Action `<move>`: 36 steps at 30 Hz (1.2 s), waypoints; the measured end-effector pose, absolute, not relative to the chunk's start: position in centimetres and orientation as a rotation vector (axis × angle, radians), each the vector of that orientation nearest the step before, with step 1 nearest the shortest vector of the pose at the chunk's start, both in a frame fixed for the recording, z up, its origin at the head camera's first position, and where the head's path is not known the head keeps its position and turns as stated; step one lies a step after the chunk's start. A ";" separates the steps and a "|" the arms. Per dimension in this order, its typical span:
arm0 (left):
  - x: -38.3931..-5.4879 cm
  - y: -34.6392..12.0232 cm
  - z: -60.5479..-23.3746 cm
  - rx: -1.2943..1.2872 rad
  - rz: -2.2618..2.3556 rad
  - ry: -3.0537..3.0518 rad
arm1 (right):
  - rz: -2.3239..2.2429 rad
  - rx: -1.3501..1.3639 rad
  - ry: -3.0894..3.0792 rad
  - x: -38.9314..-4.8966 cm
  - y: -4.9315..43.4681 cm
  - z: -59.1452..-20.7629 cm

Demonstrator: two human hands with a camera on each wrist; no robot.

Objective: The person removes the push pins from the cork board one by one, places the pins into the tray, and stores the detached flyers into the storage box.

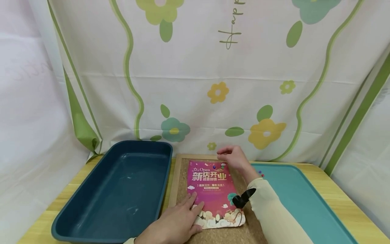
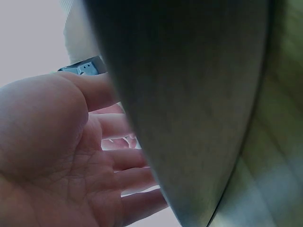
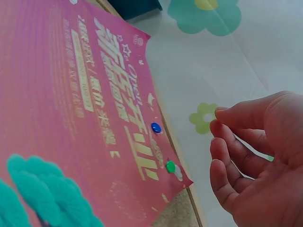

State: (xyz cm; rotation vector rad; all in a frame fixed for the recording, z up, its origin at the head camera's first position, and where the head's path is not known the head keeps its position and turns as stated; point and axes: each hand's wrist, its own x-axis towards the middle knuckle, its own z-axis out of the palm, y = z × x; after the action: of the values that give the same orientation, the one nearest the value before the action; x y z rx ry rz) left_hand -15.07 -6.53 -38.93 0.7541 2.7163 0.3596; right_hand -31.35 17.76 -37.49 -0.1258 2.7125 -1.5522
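Observation:
A pink poster [image 1: 211, 193] with gold lettering lies on a wood-framed corkboard [image 1: 252, 223]. My left hand [image 1: 179, 220] rests on the poster's lower left edge with its fingers spread; in the left wrist view its palm [image 2: 61, 151] shows beside a dark board-like edge that hides the fingertips. My right hand [image 1: 234, 158] is raised near the board's top right corner. In the right wrist view, thumb and forefinger almost meet with nothing visible between them, and the other fingers curve loosely. A blue pushpin [image 3: 156, 127] and a green pushpin [image 3: 171, 166] sit near the poster's top edge.
A deep dark blue bin [image 1: 112, 189] stands left of the board. To the right lies a flat teal tray [image 1: 292, 193], with small blue and red pins [image 1: 262, 174] near its left edge. A flowered white curtain [image 1: 195, 95] hangs behind the wooden table [image 1: 359, 217].

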 end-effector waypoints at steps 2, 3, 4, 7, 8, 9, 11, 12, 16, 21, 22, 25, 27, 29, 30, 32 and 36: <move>-15.1 -6.5 -39.0 0.757 0.359 2.719 | -1.538 -0.125 2.705 -31.4 17.6 -37.7; -15.1 -6.6 -39.0 0.758 0.358 2.719 | -1.531 -0.120 2.701 -31.4 17.6 -37.8; -15.1 -6.6 -39.0 0.759 0.359 2.720 | -1.529 -0.112 2.691 -31.4 17.5 -38.0; -15.1 -6.6 -39.0 0.759 0.362 2.720 | -1.524 -0.073 2.666 -31.5 17.3 -38.3; -15.1 -6.6 -39.0 0.758 0.363 2.720 | -1.524 -0.060 2.658 -31.5 17.2 -38.4; -15.1 -6.6 -39.0 0.759 0.363 2.719 | -1.517 -0.048 2.658 -31.5 17.1 -38.5; -15.1 -6.6 -39.0 0.760 0.361 2.720 | -1.504 -0.029 2.648 -31.6 17.0 -38.6; -15.2 -6.6 -38.9 0.761 0.360 2.721 | -1.493 -0.022 2.647 -31.6 16.9 -38.7; -15.2 -6.5 -38.9 0.760 0.350 2.720 | -1.434 -0.038 2.655 -31.7 16.8 -38.9; -15.3 -6.5 -38.9 0.754 0.346 2.715 | -1.364 -0.089 2.684 -31.8 16.8 -39.2; -15.3 -6.4 -38.9 0.753 0.346 2.714 | -1.350 -0.098 2.688 -31.9 16.8 -39.3; -15.2 -6.5 -39.0 0.750 0.348 2.714 | -1.315 -0.116 2.695 -32.0 16.9 -39.5; -15.2 -6.5 -38.9 0.748 0.352 2.713 | -1.303 -0.123 2.690 -32.1 17.0 -39.6; -15.2 -6.5 -38.9 0.748 0.357 2.711 | -1.298 -0.126 2.682 -32.1 17.1 -39.7; -15.2 -6.5 -38.8 0.748 0.358 2.711 | -1.299 -0.127 2.678 -32.1 17.1 -39.7; -15.3 -6.5 -38.8 0.750 0.360 2.712 | -1.300 -0.131 2.676 -32.1 17.1 -39.7; -15.3 -6.5 -38.9 0.754 0.355 2.711 | -1.306 -0.116 2.672 -32.1 17.0 -39.8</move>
State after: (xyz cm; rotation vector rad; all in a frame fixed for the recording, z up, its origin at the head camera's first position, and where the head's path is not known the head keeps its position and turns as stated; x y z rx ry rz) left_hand -15.29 -6.51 -38.86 0.7535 2.7114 0.3552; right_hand -32.10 17.03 -39.78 -0.1155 2.6717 -1.3065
